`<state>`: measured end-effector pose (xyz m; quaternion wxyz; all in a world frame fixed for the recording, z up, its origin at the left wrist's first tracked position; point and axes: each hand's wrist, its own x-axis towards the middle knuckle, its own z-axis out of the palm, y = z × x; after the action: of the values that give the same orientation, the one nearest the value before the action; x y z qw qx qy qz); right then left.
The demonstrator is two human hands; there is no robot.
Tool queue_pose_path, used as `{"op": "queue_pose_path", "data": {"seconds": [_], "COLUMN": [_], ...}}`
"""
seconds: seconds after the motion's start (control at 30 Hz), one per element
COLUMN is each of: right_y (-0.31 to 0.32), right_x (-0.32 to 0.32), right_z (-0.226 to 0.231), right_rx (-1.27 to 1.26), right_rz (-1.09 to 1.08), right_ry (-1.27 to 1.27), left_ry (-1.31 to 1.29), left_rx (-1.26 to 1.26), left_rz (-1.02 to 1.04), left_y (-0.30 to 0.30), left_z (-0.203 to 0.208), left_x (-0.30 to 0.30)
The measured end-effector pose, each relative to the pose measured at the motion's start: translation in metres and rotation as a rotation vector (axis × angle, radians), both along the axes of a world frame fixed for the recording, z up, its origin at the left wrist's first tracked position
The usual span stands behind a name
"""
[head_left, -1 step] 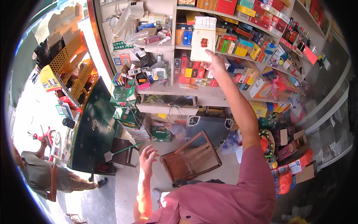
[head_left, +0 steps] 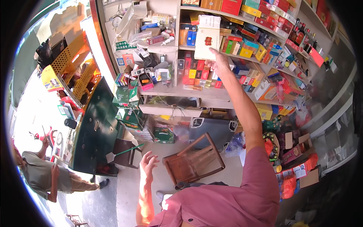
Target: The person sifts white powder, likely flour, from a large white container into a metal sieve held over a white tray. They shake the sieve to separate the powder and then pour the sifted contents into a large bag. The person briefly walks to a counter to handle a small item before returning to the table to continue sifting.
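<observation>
**Up high: a white carton held against crowded shop shelves**

Here, in the head view, shelves [head_left: 227,92] fill the upper half, packed with small boxes in red, yellow, blue and orange, standing in tight rows. To the left of them a narrower rack carries tubes, bags and loose packets. Below the lowest board sits a dark grey case [head_left: 211,130], and in front of it a brown wooden chair [head_left: 194,160] lies tilted on the floor, directly under the raised arm. A green-handled tool with a pale blade [head_left: 120,154] leans beside a dark green cabinet [head_left: 96,128] at the left. Red bags and cardboard boxes crowd the floor at the right. Far left, another person [head_left: 41,178] in a grey-green shirt stands outside in bright light, well apart.

The right hand [head_left: 218,62] is stretched up to the shelves, its grip closed on the lower edge of a white carton [head_left: 207,38] with a small red mark; the carton stands upright in front of the upper rows of boxes, partly hiding them. The left hand [head_left: 148,163] hangs low over the floor, fingers spread and released, holding nothing, just left of the chair.
</observation>
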<state>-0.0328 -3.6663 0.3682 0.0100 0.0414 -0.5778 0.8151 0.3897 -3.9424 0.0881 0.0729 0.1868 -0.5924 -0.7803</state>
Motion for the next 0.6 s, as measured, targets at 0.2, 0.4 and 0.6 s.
{"op": "queue_pose_path", "data": {"seconds": [0.2,0.4,0.6], "right_y": [-0.012,-0.046,-0.088], "right_x": [-0.021,-0.084,-0.183], "right_z": [0.012,0.052,0.090], "right_rx": [-0.054,-0.114,-0.283], "right_rz": [0.098,0.142,-0.002], "right_ry": [0.046,0.039,-0.029], "left_ry": [-0.224,-0.329,-0.372], "left_rx": [0.045,0.089,0.125], "left_rz": [0.218,0.335,0.417], "left_y": [-0.030,-0.032,-0.017], "left_z": [-0.053,-0.089,-0.114], "left_x": [0.059,0.095,0.125]}}
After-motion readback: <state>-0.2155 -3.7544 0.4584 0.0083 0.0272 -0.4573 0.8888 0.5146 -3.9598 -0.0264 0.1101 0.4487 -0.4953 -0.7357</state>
